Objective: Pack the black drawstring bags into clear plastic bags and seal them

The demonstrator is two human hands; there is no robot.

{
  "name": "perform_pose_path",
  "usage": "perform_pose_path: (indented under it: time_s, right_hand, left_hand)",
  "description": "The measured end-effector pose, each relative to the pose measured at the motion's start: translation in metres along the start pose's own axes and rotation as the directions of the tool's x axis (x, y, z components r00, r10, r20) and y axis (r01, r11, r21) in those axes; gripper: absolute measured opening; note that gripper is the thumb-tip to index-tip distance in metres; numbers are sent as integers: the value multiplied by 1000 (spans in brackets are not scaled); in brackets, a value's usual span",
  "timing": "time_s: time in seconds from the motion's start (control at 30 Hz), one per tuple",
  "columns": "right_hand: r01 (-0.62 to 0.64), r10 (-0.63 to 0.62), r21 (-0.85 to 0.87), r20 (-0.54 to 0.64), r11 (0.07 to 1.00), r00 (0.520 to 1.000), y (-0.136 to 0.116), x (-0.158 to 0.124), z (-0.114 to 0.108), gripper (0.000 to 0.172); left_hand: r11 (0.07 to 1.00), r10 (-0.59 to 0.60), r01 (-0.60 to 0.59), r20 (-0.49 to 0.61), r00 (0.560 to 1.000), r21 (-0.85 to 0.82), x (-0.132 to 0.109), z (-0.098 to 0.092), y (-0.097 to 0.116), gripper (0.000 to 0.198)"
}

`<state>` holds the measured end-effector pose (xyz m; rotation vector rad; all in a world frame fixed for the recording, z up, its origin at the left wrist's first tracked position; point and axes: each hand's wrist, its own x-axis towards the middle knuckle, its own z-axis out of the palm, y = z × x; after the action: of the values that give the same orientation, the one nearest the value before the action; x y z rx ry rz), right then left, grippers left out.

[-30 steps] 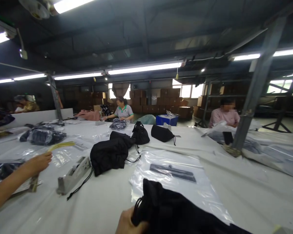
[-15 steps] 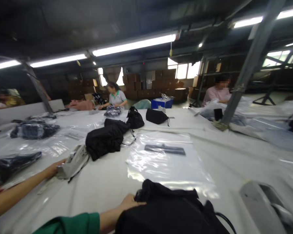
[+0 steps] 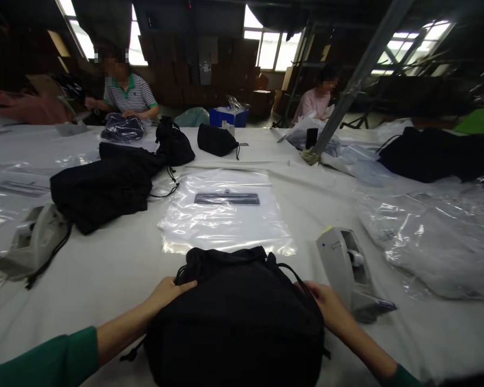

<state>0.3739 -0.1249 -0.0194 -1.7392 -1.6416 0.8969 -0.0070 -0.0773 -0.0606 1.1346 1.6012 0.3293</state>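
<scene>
A large black drawstring bag (image 3: 237, 322) lies right in front of me, its gathered mouth facing away. My left hand (image 3: 167, 295) grips its left upper side, thumb on top and the other fingers hidden beneath the cloth. On the opposite side, my right hand (image 3: 320, 301) holds the bag's edge near a loop of black cord, its fingers partly hidden. Just beyond the mouth lies a flat stack of clear plastic bags (image 3: 226, 226) with a dark printed label. A grey tape dispenser (image 3: 341, 263) stands beside my right hand.
Several black drawstring bags (image 3: 105, 185) lie at the left and back. Another tape dispenser (image 3: 36, 242) stands at left. Loose clear plastic (image 3: 435, 242) covers the right side, near a metal post (image 3: 347, 97). Two people (image 3: 127, 97) sit across the table.
The view has tilted down and turned. My right hand now shows on the bag's right side. The bag appears more centred, and the neighbouring arm at left is out of view.
</scene>
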Motion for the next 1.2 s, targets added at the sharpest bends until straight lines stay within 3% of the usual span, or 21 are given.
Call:
perform_pose_path:
  time_s: [0.1, 0.2, 0.27, 0.3, 0.33, 0.37, 0.4, 0.47, 0.53, 0.63, 0.7, 0.8, 0.87, 0.93, 1.0, 1.07, 1.13, 1.2]
  right_hand:
    - [178, -189, -167, -50, 970, 981, -26, -23, -9, 49]
    - [446, -438, -217, 86, 869, 895, -45, -46, 4, 58]
    - [477, -462, -210, 116, 854, 879, -47, -53, 18, 56]
    - [469, -456, -211, 110, 858, 883, -45, -53, 23, 54]
    - [462, -450, -216, 104, 860, 887, -42, -53, 27, 53]
    - [462, -451, -221, 101, 859, 887, -40, -51, 30, 53]
    - [467, -458, -226, 95, 855, 884, -37, -50, 30, 53]
    - [488, -481, -235, 91, 841, 872, -34, -48, 28, 52]
    - [502, -493, -243, 102, 830, 864, -32, -48, 24, 50]
    - [476, -458, -230, 130, 849, 880, -25, -54, 18, 45]
    - [424, -398, -194, 158, 885, 904, -23, -55, 11, 43]
    - [341, -306, -101, 257, 935, 917, -34, -44, -9, 40]
    - [265, -247, -30, 276, 964, 929, -51, -24, -21, 41]
    - [244, -239, 6, 209, 970, 948, -70, 5, -24, 45]
    - [313, -309, -7, 141, 950, 941, -80, 38, -9, 36]
    - [394, -378, -57, 190, 917, 906, -76, 66, 19, 25]
    - [405, -332, -169, 344, 898, 878, -60, 86, 49, 23]
    - [410, -256, -275, 458, 870, 851, -40, 96, 72, 26]
  left_hand:
    - [997, -79, 79, 0, 997, 6, -1, 3, -1, 52]
    - [993, -114, 116, 69, 991, -19, -14, -3, 2, 61]
    - [998, -29, 28, 19, 999, 52, -26, -13, 16, 72]
    - [988, 82, -72, -66, 995, 139, -32, -18, 27, 78]
    - [948, 236, -193, -149, 960, 253, -37, -23, 41, 82]
    - [873, 403, -318, -180, 897, 369, -40, -26, 57, 84]
    - [774, 554, -442, -145, 820, 453, -41, -27, 75, 84]
    - [576, 726, -671, 85, 683, 467, -35, -19, 105, 78]
    - [487, 694, -803, 405, 594, 343, -20, -3, 123, 73]
    - [547, 500, -819, 717, 486, 174, 12, 23, 118, 61]
    - [578, 444, -810, 798, 408, 92, 32, 32, 102, 56]
    - [535, 455, -844, 830, 323, 36, 48, 35, 82, 53]
    - [490, 443, -870, 847, 293, 44, 51, 35, 77, 50]
    - [449, 430, -892, 863, 265, 50, 50, 36, 79, 48]
    - [408, 439, -912, 864, 245, 51, 48, 37, 84, 47]
    - [345, 477, -937, 850, 221, 50, 45, 36, 89, 44]
    - [278, 585, -953, 765, 269, 121, 45, 34, 89, 40]
    - [241, 696, -923, 609, 379, 299, 49, 33, 82, 37]
